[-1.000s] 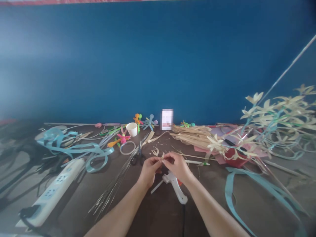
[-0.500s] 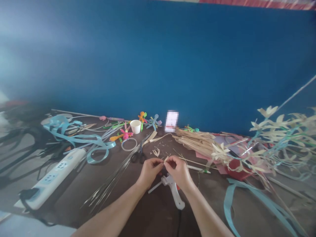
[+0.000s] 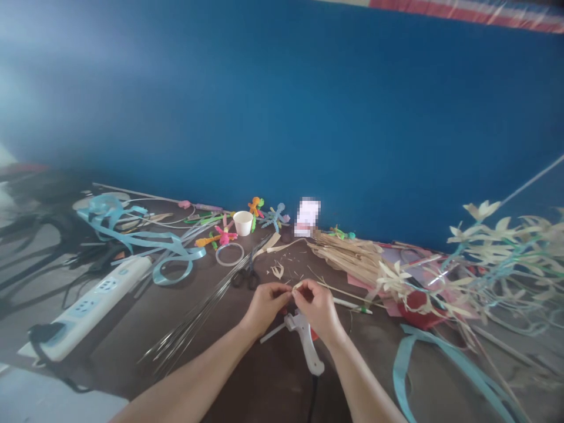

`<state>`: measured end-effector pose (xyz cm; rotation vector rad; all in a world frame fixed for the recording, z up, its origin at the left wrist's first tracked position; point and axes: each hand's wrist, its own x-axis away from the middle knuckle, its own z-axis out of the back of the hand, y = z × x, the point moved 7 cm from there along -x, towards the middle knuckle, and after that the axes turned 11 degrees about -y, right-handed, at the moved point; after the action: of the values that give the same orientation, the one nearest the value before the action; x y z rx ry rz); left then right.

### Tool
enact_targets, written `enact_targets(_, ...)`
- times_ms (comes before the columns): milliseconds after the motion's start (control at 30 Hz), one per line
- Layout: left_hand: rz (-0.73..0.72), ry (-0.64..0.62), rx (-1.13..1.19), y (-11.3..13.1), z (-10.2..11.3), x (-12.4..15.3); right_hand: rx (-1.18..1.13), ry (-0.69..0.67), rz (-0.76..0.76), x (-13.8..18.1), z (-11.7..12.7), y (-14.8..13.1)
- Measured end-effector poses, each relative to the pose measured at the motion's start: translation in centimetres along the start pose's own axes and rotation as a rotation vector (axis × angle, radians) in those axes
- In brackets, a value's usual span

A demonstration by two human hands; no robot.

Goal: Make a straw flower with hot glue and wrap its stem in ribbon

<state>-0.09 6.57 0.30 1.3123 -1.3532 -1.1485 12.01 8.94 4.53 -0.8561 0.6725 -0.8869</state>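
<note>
My left hand [image 3: 264, 304] and my right hand [image 3: 318, 306] meet over the middle of the brown table [image 3: 247, 376], fingers pinched together on a small pale straw piece [image 3: 296, 285] held between them. Just below the hands lies a white glue gun [image 3: 304, 341], its cord running toward me. Black-handled scissors [image 3: 245, 276] lie just beyond my left hand, beside a bundle of thin metal wires [image 3: 194, 326].
A white power strip [image 3: 90, 305] and light blue ribbon [image 3: 145, 247] lie at left. A white cup [image 3: 243, 222], a tape ring [image 3: 230, 254] and bright little figures [image 3: 222, 236] sit at the back. Straw strips [image 3: 348, 252] and straw flowers [image 3: 489, 252] crowd the right, with blue ribbon [image 3: 440, 358] in front.
The view has tilted and shifted a little; both hands stay pinched together on the straw piece over the glue gun, barely moving.
</note>
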Motion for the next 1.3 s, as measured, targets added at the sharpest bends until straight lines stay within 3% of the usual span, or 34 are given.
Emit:
enact_targets(733,0.02,-0.082,-0.048,-0.18,-0.44,-0.04,-0.007,-0.078,0.018,-0.06,-0.08,0.13)
enact_targets(1300,0.057,-0.058,-0.018,-0.11,-0.2,-0.13,-0.004,-0.172,0.076,-0.1,0.05,-0.33)
